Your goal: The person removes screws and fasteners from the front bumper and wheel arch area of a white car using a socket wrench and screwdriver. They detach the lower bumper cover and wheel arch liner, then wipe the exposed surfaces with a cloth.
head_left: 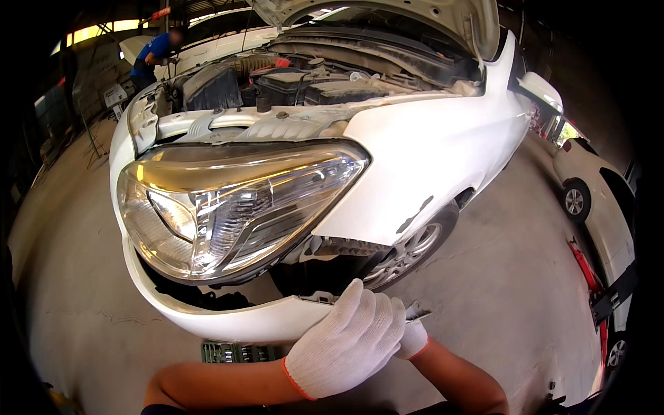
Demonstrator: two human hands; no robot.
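A white front bumper [228, 325] curves below the car's large headlight [242, 207], its corner hanging apart from the white fender [408, 166]. My left hand [349, 339], in a white knit glove with a red cuff, is closed at the bumper's right-hand end, its fingers bent and together. Right behind it is my right hand [413, 340], gloved the same way; its fingers are mostly hidden by the left. Just above the right hand a small dark and silvery piece [417, 311] sticks out; I cannot tell whether it belongs to the bumper.
Above the engine bay [297, 83] the hood [443, 21] stands raised. The front wheel [415, 252] is behind the bumper corner. A green tool case [238, 351] lies on the floor below. A person in blue [152, 55] bends over at the far left. Another white car [602, 214] stands at right.
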